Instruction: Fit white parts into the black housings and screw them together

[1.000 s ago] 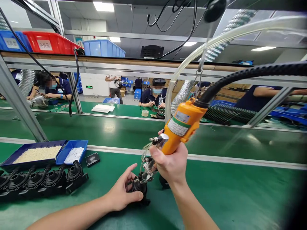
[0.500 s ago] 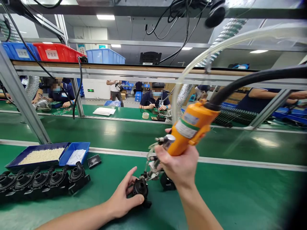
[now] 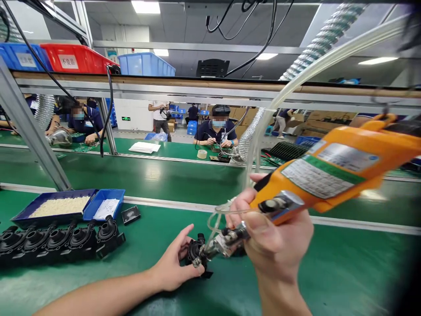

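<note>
My right hand is wrapped around an orange electric screwdriver, tilted so its body rises to the right. The metal nose of the screwdriver, with thin clear tubes beside it, points down left at a black pump housing. Its tip meets or overlaps the near face of the housing; actual contact is hard to judge. Thumb and fingers of my left hand grip that housing from the left on the green bench. Another dark part is mostly hidden behind my right hand.
At left stand several black pump housings in a row. Behind them are a dark blue tray of pale pieces, a blue tray of white sticks and a small black box. A co-worker sits across the bench.
The screwdriver has swung from steep to a much flatter tilt, its back end going right and its nose coming onto the housing. My left hand has shifted slightly right with the housing.
</note>
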Demonstrator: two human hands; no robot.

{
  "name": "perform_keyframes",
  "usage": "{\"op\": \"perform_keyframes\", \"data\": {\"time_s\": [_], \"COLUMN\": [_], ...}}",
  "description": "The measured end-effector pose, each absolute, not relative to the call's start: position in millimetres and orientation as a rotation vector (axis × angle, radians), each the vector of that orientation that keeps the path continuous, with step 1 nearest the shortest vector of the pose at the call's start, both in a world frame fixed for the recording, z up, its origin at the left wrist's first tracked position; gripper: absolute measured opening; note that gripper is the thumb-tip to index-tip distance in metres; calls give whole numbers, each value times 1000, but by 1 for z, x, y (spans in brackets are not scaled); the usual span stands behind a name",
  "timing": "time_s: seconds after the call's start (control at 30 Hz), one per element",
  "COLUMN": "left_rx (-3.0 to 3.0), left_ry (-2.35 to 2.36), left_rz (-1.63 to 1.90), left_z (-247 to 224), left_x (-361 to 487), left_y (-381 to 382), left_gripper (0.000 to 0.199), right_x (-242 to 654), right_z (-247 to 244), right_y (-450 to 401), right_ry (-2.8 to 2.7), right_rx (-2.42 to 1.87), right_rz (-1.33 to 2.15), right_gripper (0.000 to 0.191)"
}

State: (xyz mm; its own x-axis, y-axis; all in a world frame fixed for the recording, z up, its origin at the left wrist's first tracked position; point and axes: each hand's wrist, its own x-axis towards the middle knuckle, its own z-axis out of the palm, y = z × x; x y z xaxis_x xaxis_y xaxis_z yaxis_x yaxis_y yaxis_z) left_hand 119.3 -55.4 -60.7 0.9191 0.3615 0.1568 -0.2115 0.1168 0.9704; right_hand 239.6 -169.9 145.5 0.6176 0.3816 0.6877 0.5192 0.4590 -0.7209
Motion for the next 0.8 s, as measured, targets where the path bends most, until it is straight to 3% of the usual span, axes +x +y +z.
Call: {"op": "perform_keyframes", "data": {"time_s": [0.33, 0.6, 0.8], "left_rx": [1496, 1434, 1485], "left_ry": [123, 114, 84], "left_rz": [415, 441, 452], "left_z": [-45, -52, -44], "left_x": [117, 120, 119], "left_y": [-53, -53, -52], "left_gripper": [107, 115, 107], "right_x": [223, 229, 230], "right_z": [136, 133, 132], "right_y": [-148, -150, -146], "right_ry": [-913, -960, -954], "right_rx": [-1007, -905, -931], "right_rz": [121, 105, 104], "right_gripper": [65, 57, 54]}}
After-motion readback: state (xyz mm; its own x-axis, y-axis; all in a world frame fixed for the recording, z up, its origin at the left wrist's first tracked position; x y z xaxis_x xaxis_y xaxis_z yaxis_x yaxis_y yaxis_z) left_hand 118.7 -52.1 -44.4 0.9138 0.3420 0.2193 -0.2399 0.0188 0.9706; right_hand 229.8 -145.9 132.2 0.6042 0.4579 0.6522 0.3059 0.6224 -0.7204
